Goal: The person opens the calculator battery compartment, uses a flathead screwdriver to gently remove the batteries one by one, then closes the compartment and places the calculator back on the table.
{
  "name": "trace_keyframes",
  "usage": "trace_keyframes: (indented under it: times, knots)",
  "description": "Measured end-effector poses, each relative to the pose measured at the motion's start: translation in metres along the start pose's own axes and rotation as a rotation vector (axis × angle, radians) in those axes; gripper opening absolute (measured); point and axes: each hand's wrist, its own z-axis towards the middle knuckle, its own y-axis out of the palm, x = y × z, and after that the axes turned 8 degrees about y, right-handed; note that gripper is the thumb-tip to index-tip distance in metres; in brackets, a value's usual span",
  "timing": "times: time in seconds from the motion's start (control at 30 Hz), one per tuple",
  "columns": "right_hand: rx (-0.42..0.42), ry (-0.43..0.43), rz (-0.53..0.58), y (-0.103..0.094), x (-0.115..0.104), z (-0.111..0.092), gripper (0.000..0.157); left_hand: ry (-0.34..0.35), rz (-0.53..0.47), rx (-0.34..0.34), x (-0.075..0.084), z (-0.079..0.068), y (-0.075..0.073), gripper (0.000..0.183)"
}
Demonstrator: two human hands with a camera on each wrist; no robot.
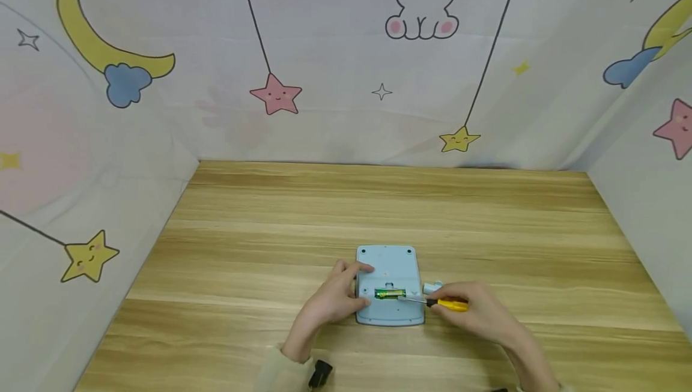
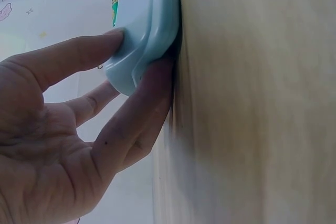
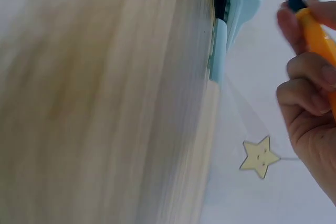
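Note:
A light blue calculator lies face down on the wooden table, its small battery compartment uncovered. Inside the compartment sits a green battery. My left hand grips the calculator's left edge, thumb on the upward side and fingers at its rim and underside in the left wrist view. In my right hand is a screwdriver with a yellow and black handle, pinched between thumb and fingers. Its metal tip overlaps the battery's right end. Beside the calculator's right edge lies a light blue battery cover, partly hidden by the right hand.
The wooden table extends around the calculator on all sides. White cloth printed with stars, moons and a bear hangs behind the table and along both sides. A black strap buckle shows near my left sleeve.

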Motion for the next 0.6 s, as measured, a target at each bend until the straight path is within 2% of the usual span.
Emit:
trace_keyframes:
  times: [0.13,0.23,0.37,0.6]
  knots:
    - [-0.038,0.004,0.009,0.001,-0.002,0.000,0.013,0.004,-0.016,-0.012,0.003,0.001,0.002,0.051]
    - [-0.021,0.038,-0.010,-0.002,-0.004,-0.003,0.012,-0.007,-0.028,-0.013,0.004,0.001,0.001,0.051]
    - [0.019,0.058,-0.115,-0.009,-0.010,-0.004,0.009,-0.014,-0.034,-0.008,0.005,0.001,-0.001,0.052]
    - [0.036,0.018,-0.280,-0.020,-0.028,-0.004,0.010,-0.018,-0.043,-0.010,0.006,0.002,-0.002,0.053]
